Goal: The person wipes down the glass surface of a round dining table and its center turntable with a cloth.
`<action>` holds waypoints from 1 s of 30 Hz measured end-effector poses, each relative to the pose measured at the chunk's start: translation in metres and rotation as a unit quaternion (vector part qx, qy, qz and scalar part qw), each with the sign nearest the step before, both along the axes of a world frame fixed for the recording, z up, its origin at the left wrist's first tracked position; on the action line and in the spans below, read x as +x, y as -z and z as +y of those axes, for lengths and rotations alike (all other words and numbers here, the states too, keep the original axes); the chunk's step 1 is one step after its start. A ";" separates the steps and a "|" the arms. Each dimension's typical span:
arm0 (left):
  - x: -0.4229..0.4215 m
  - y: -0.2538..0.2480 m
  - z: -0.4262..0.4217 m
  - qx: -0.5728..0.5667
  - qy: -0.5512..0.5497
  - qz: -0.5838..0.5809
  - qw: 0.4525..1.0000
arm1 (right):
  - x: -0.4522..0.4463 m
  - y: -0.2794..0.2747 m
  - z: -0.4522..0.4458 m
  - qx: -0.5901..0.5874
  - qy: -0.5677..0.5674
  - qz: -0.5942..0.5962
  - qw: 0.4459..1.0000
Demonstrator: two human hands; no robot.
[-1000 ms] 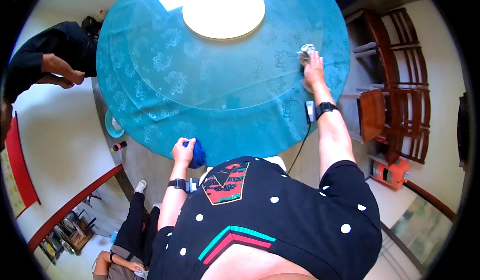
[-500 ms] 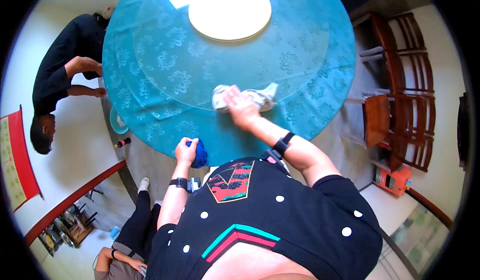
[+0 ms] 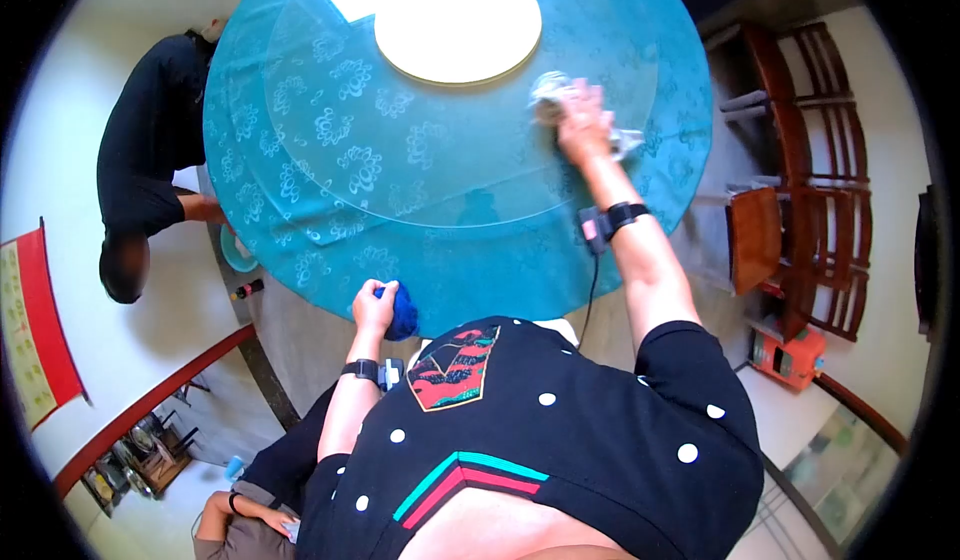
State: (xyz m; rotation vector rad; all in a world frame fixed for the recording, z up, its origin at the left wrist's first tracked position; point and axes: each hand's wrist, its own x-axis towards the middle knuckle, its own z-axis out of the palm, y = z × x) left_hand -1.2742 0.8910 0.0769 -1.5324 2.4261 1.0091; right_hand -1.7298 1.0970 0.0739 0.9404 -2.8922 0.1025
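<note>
My right hand presses a crumpled white-and-grey cloth onto the glass top of a round table, toward its right side. The hand is slightly blurred, with the cloth bunched under the fingers and sticking out on both sides. Near the front left edge, my left hand is closed on a bunched blue cloth, which hangs beside the fingers. A teal patterned tablecloth covers the table beneath the glass.
A bright round disc occupies the table's centre. Wooden chairs line the right. A person in black bends at the left edge, near a pale basin and a bottle. Another person sits lower left, hand visible.
My right hand has slid the white cloth from the table's near middle toward the far right. My left hand stays nearly still. The person in black has shifted posture.
</note>
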 end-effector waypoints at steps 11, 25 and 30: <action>-0.005 -0.009 -0.001 0.010 -0.016 -0.021 1.000 | 0.029 0.027 -0.024 -0.091 -0.009 -0.018 0.996; -0.003 -0.006 0.002 0.008 -0.032 -0.002 0.999 | 0.088 -0.008 -0.121 -0.131 -0.253 -0.039 0.958; -0.001 0.000 0.000 -0.013 -0.033 0.014 0.999 | -0.035 0.002 -0.054 -0.082 0.044 0.036 0.995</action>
